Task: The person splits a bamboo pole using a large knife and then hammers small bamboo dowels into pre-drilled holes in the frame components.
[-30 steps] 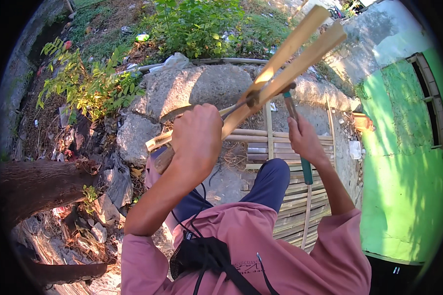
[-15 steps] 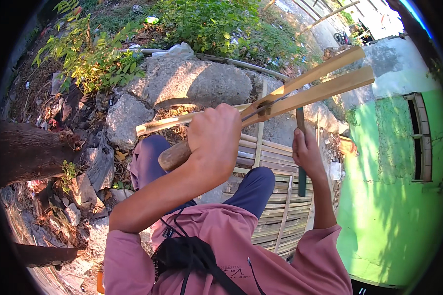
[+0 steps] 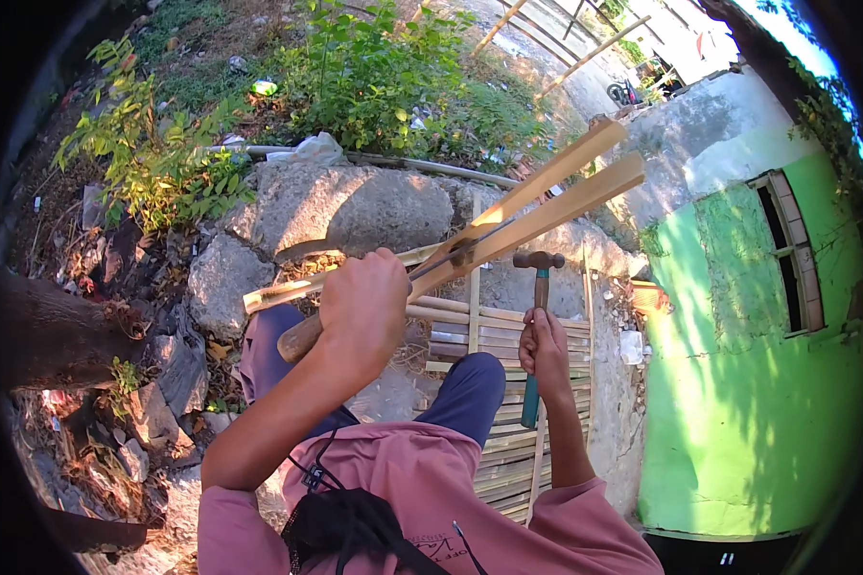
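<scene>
My left hand (image 3: 362, 302) is closed around the wooden handle (image 3: 300, 337) of a long-bladed knife. Its dark blade (image 3: 494, 233) is wedged in a length of split bamboo (image 3: 571, 206), whose two halves spread apart toward the upper right. The bamboo's other end (image 3: 283, 292) reaches past my left hand on the far side, above my knee. In my right hand (image 3: 544, 350) is a hammer (image 3: 539, 261), held upright by its brown and teal handle. The hammer's metal head is just below the bamboo, apart from it.
A slatted bamboo panel (image 3: 518, 455) lies below, beside my knees. Large rocks (image 3: 384, 206) sit ahead, with leafy plants (image 3: 374, 91) behind them. A green wall (image 3: 729, 422) stands to the right, and a tree trunk (image 3: 72, 326) juts in from the left.
The hammer has dropped away from the bamboo, so its head, hidden before, now shows. The whole view has shifted, and the knife and bamboo appear farther left, still together.
</scene>
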`<action>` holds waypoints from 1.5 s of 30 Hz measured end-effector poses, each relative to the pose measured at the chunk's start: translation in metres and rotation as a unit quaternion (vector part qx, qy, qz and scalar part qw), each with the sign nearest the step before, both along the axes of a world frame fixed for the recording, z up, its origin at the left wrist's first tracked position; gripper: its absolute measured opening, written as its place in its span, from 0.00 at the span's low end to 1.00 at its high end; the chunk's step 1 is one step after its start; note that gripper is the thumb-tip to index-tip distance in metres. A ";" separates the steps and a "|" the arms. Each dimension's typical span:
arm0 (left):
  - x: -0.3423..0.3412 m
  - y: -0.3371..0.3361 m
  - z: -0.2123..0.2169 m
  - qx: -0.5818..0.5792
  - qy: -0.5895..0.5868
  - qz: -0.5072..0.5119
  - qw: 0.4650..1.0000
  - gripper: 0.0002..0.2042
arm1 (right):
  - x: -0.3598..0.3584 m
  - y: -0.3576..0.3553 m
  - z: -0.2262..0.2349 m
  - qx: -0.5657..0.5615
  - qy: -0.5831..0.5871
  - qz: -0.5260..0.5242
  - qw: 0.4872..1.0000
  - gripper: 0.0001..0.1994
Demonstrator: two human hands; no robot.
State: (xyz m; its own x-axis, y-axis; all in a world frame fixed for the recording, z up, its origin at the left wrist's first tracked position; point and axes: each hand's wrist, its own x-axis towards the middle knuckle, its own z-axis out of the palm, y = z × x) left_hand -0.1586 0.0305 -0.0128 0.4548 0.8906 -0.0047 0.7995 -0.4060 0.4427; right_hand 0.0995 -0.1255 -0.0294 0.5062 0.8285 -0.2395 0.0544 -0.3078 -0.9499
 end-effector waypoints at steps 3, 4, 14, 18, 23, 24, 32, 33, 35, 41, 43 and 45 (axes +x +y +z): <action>-0.017 0.032 0.002 -0.009 0.001 -0.083 0.997 0.14 | -0.015 -0.001 0.011 0.034 0.040 -0.018 0.998 0.15; -0.021 0.042 0.003 0.009 0.015 -0.087 0.996 0.14 | -0.017 -0.004 0.012 0.035 0.059 -0.027 0.997 0.14; -0.063 0.099 0.002 0.045 0.101 -0.231 0.967 0.11 | -0.028 -0.042 -0.021 0.125 0.101 -0.072 0.984 0.12; -0.076 0.103 -0.005 0.077 0.108 -0.241 0.962 0.09 | -0.018 -0.060 -0.031 0.164 0.116 -0.129 0.971 0.09; -0.104 0.110 -0.027 0.119 0.128 -0.215 0.961 0.18 | -0.006 -0.075 -0.040 0.142 0.117 -0.161 0.970 0.09; -0.106 0.110 -0.030 0.118 0.135 -0.211 0.961 0.18 | -0.004 -0.078 -0.044 0.139 0.115 -0.163 0.970 0.09; -0.087 0.093 -0.010 0.077 0.110 -0.226 0.965 0.17 | -0.009 -0.092 -0.060 0.117 0.081 -0.145 0.979 0.09; -0.079 0.084 0.000 0.059 0.108 -0.206 0.971 0.16 | -0.010 -0.093 -0.060 0.115 0.080 -0.138 0.980 0.09; -0.080 0.091 -0.007 0.063 0.125 -0.217 0.966 0.17 | -0.012 -0.095 -0.062 0.112 0.081 -0.135 0.981 0.09; -0.064 0.066 0.020 -0.009 0.139 -0.209 0.968 0.20 | -0.017 -0.098 -0.064 0.114 0.094 -0.109 0.983 0.10; -0.069 0.060 0.018 0.024 0.094 -0.256 0.962 0.20 | -0.021 -0.095 -0.060 0.131 0.084 -0.107 0.982 0.10; -0.068 0.055 0.023 -0.007 0.096 -0.261 0.961 0.19 | -0.022 -0.089 -0.047 0.146 0.027 -0.083 0.985 0.10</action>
